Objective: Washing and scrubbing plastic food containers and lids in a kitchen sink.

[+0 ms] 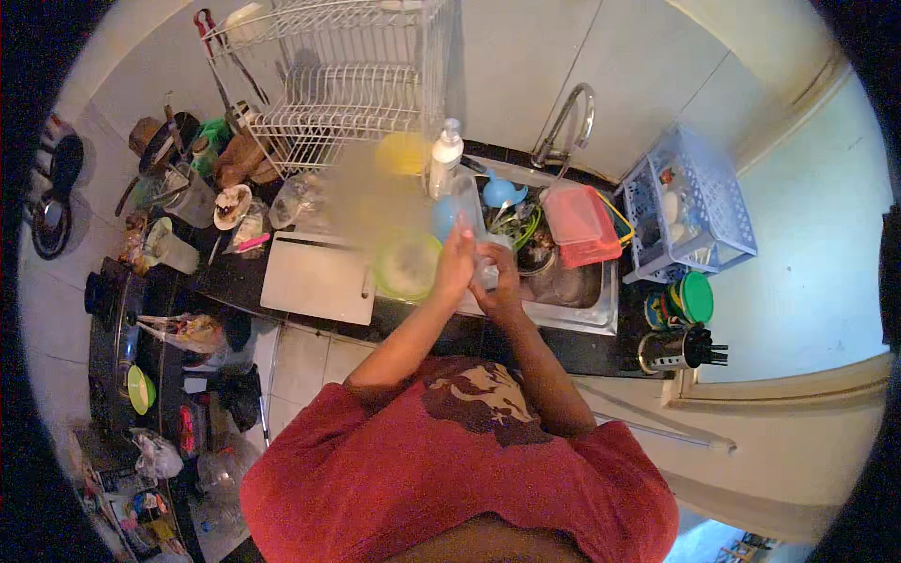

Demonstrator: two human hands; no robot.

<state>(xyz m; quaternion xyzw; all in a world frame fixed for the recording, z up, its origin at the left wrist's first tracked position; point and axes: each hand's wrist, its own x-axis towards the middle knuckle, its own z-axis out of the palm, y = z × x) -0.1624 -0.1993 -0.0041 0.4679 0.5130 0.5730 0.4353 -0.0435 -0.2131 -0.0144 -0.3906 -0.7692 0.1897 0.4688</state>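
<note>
Both hands meet over the left edge of the steel sink (609, 320). My left hand (456, 260) grips a clear plastic container (487, 273), and my right hand (501, 281) closes around its other side. Fingers cover much of it, so its full shape is hidden. Just beyond my left fingertips stands another clear, upright-looking piece of plastic (466, 193) beside a blue item (445, 217). Inside the sink are a light-blue ladle-like utensil (501, 191), green-handled items (524, 229) and a dark pot (536, 257). Pink and red plastic lids (581, 225) lean at the right.
A chrome faucet (584, 116) arches behind the sink, near a white pump bottle (445, 158). Left are a green-rimmed bowl (408, 267), a white cutting board (317, 278) and a wire dish rack (345, 91). Right are a blue plastic basket (711, 204) and a cutlery holder (669, 352).
</note>
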